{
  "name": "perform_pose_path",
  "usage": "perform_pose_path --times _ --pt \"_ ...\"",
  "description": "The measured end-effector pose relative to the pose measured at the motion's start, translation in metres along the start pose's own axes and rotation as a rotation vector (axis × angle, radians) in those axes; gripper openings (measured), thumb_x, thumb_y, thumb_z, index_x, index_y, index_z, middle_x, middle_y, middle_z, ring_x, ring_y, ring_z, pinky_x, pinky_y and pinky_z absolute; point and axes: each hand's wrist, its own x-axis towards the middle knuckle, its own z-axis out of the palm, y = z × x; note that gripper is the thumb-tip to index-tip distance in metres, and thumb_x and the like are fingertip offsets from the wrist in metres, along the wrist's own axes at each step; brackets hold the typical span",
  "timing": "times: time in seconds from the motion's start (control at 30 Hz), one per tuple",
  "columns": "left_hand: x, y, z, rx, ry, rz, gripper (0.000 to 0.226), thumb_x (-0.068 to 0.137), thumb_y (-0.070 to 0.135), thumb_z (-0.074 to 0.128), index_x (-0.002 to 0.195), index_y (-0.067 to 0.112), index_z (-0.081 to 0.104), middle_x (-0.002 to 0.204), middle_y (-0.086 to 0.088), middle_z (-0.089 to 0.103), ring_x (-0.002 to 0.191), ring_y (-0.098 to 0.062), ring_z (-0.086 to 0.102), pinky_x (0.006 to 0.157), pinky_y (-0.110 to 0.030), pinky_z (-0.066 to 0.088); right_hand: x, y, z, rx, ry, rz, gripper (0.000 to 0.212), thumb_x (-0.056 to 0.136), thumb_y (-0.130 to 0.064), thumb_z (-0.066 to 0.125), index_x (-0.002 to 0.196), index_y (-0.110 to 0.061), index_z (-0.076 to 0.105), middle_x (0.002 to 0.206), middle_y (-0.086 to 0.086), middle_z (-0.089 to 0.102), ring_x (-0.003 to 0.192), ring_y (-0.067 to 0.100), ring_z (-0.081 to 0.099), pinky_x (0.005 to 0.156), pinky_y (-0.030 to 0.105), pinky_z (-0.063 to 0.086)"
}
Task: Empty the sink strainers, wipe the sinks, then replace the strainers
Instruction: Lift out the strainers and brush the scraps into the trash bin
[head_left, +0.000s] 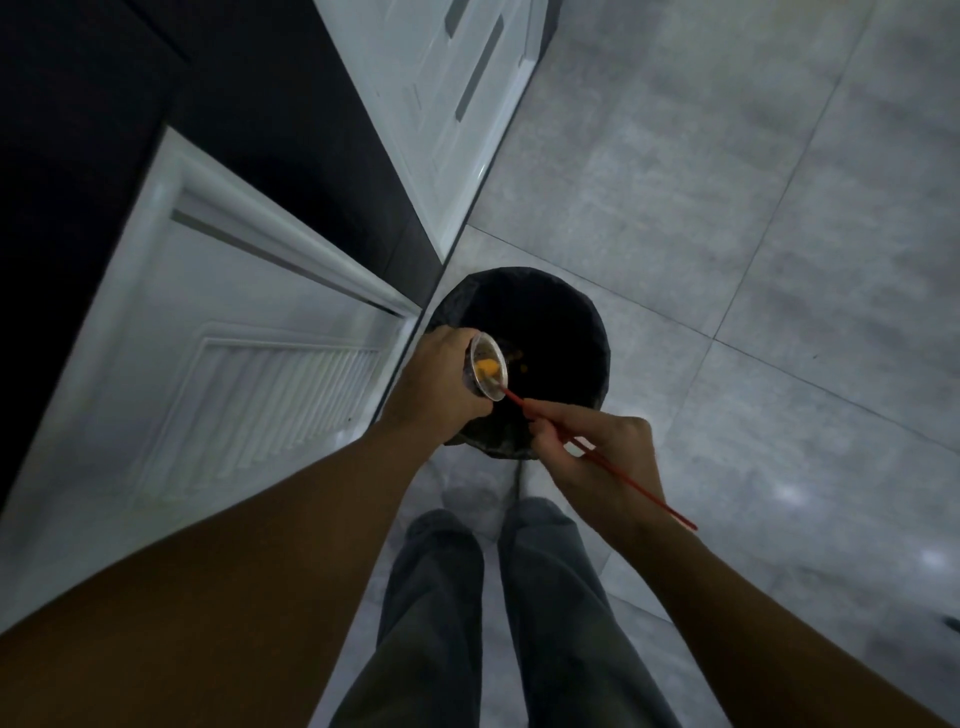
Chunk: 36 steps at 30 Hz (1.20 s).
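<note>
My left hand (435, 382) grips a round metal sink strainer (488, 368), tilted on its side over a black-lined trash bin (582, 322) on the floor. Yellow-orange food scraps sit inside the strainer. My right hand (597, 457) holds a thin red stick (613, 465) like a pencil, its tip poking into the strainer's mouth. A few orange bits lie inside the dark bin just past the strainer.
The bin stands on grey floor tiles (727, 208) beside white cabinet doors (234, 374) at the left and a second white door (447, 104) further back. My legs in grey trousers (498, 613) are directly below the bin.
</note>
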Motion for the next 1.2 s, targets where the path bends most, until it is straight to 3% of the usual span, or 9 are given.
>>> perform_pose_path --times 0.1,0.27,0.43,0.57,0.7,0.8,0.87,1.03,1.2 --pt "-0.001 0.003 -0.001 -0.005 -0.042 0.003 0.073 0.068 0.021 0.09 0.133 0.015 0.057 0.129 -0.007 0.059 0.124 -0.024 0.054 0.101 -0.045 0.052 0.004 -0.002 0.006 -0.037 -0.048 0.006 0.018 0.092 -0.014 0.063 0.102 -0.023 0.076 0.083 -0.009 0.073 0.075 0.002 0.067 0.073 0.005 0.05" --pt "-0.004 0.001 -0.004 0.023 -0.074 -0.003 0.075 0.07 0.02 0.088 0.137 0.014 0.054 0.132 -0.009 0.058 0.126 -0.025 0.052 0.103 -0.046 0.05 0.007 0.003 0.001 -0.043 -0.056 0.041 0.021 0.093 -0.017 0.062 0.108 -0.025 0.074 0.081 -0.021 0.063 0.084 -0.003 0.065 0.073 0.002 0.048" --pt "-0.005 0.001 -0.004 0.014 -0.053 0.005 0.07 0.068 0.016 0.087 0.132 0.014 0.058 0.126 -0.009 0.058 0.121 -0.026 0.053 0.1 -0.047 0.051 0.002 0.005 -0.005 -0.025 0.031 0.018 0.022 0.094 -0.019 0.061 0.111 -0.028 0.072 0.081 -0.018 0.068 0.078 -0.003 0.067 0.068 0.003 0.049" --pt "-0.006 -0.001 -0.002 0.023 -0.051 0.001 0.07 0.068 0.018 0.087 0.132 0.018 0.058 0.126 -0.007 0.057 0.122 -0.024 0.052 0.1 -0.046 0.051 -0.002 0.0 -0.001 -0.001 0.034 -0.001 0.026 0.093 -0.018 0.061 0.113 -0.032 0.071 0.082 -0.033 0.062 0.08 -0.007 0.065 0.071 -0.002 0.045" --pt "-0.007 -0.001 0.002 0.007 -0.044 0.008 0.074 0.067 0.021 0.089 0.134 0.016 0.056 0.128 -0.006 0.057 0.123 -0.022 0.052 0.1 -0.043 0.052 -0.002 -0.002 0.007 -0.004 0.006 -0.03 0.023 0.092 -0.017 0.06 0.109 -0.026 0.073 0.084 -0.014 0.072 0.082 -0.005 0.065 0.073 -0.001 0.045" --pt "-0.008 -0.002 0.003 0.004 -0.036 0.01 0.074 0.066 0.019 0.089 0.133 0.017 0.056 0.127 -0.005 0.057 0.122 -0.022 0.053 0.1 -0.042 0.052 -0.003 0.003 0.007 0.0 0.04 0.007 0.024 0.092 -0.014 0.062 0.111 -0.025 0.072 0.084 -0.032 0.06 0.085 -0.019 0.06 0.074 -0.005 0.041" --pt "-0.009 -0.003 0.003 -0.003 -0.026 0.017 0.072 0.066 0.017 0.088 0.131 0.017 0.057 0.126 -0.006 0.058 0.121 -0.023 0.053 0.099 -0.042 0.052 -0.006 0.007 0.004 -0.014 0.081 0.05 0.025 0.093 -0.015 0.062 0.113 -0.027 0.071 0.083 -0.038 0.055 0.083 -0.02 0.06 0.073 -0.006 0.04" --pt "-0.01 -0.003 0.004 0.009 -0.032 0.009 0.072 0.066 0.017 0.089 0.132 0.016 0.057 0.126 -0.007 0.058 0.122 -0.024 0.052 0.1 -0.043 0.051 -0.009 0.006 -0.001 0.001 0.068 0.009 0.025 0.092 -0.023 0.06 0.114 -0.03 0.07 0.089 -0.031 0.063 0.087 -0.01 0.065 0.076 -0.002 0.045" --pt "-0.012 0.002 0.006 -0.012 -0.035 0.017 0.071 0.065 0.019 0.09 0.129 0.017 0.06 0.122 -0.006 0.057 0.118 -0.023 0.053 0.096 -0.042 0.052 -0.004 0.001 0.01 -0.007 -0.042 -0.072 0.017 0.091 -0.021 0.058 0.098 -0.022 0.073 0.08 -0.004 0.072 0.077 0.009 0.065 0.073 0.015 0.054"
